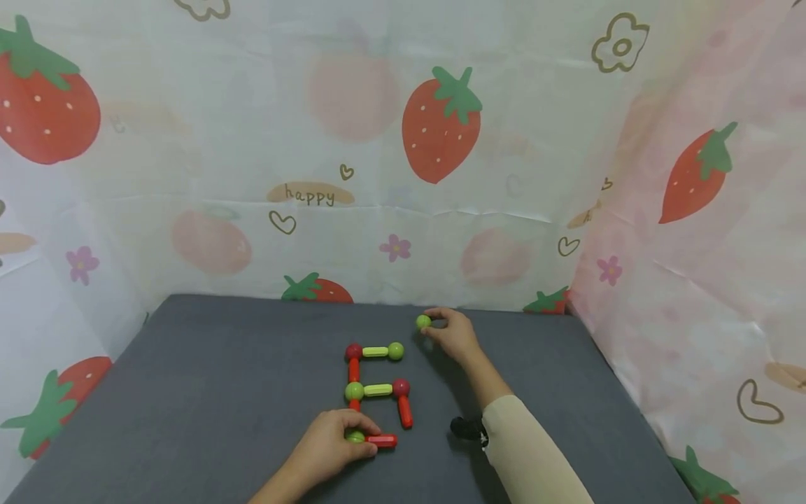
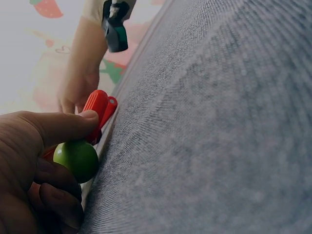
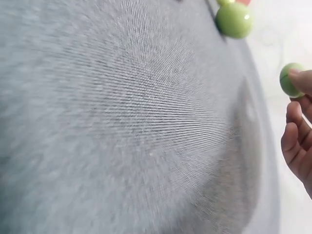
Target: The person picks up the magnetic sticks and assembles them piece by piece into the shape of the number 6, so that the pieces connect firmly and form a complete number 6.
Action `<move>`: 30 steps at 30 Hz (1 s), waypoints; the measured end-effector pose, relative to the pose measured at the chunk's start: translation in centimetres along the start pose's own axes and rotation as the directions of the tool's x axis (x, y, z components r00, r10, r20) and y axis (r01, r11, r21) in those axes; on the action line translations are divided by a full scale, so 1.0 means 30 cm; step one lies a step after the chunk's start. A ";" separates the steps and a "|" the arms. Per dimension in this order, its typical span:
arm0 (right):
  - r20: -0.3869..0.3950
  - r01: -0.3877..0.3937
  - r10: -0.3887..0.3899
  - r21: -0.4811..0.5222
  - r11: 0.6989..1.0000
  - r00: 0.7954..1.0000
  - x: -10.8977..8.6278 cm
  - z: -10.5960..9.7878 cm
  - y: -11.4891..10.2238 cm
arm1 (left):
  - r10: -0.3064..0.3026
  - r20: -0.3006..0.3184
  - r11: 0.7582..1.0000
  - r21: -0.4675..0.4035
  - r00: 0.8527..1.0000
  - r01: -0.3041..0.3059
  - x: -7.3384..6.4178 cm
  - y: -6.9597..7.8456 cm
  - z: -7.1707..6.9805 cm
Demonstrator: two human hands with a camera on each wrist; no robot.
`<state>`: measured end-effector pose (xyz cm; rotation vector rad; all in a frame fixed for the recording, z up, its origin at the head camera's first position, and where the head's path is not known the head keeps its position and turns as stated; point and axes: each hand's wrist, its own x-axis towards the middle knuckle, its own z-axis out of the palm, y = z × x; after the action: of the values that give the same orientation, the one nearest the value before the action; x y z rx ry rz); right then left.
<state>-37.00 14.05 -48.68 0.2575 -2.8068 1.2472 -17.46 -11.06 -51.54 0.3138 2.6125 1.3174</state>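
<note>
A flat figure of balls and sticks lies on the dark cloth. Its upper part has a dark red ball [image 1: 354, 351], a yellow-green stick [image 1: 375, 352] and a green end ball [image 1: 395, 351]. Below, a green ball [image 1: 355, 390] joins another yellow-green stick [image 1: 378, 389], a red ball [image 1: 401, 388] and a slanting red stick [image 1: 405, 412]. At the lower corner my left hand [image 1: 332, 441] grips a green ball [image 2: 76, 161] with a red stick [image 1: 383, 441] attached. Beyond the figure, my right hand [image 1: 455, 337] pinches a loose green ball [image 1: 423, 322] between thumb and fingertips.
Dark grey cloth [image 1: 239, 378] covers the table. A strawberry-print curtain [image 1: 378, 175] stands behind it and along both sides. A small black device [image 1: 466, 428] sits at the right wrist, by the cream sleeve [image 1: 529, 448].
</note>
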 end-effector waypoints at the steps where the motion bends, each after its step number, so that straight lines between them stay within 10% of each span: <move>1: 0.006 0.002 -0.002 0.008 1.000 1.000 -0.009 -0.006 -0.004 | -0.001 0.002 1.000 -0.003 1.000 0.001 0.000 0.000 0.000; 30: 0.152 0.138 -0.150 0.090 0.986 0.977 -0.425 -0.089 -0.079 | -0.008 0.010 1.000 -0.013 1.000 0.008 0.007 0.005 0.006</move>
<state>-24.07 16.10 -46.70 0.5790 -2.8090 1.3620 -17.61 -10.78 -51.53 0.3061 2.5932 1.3270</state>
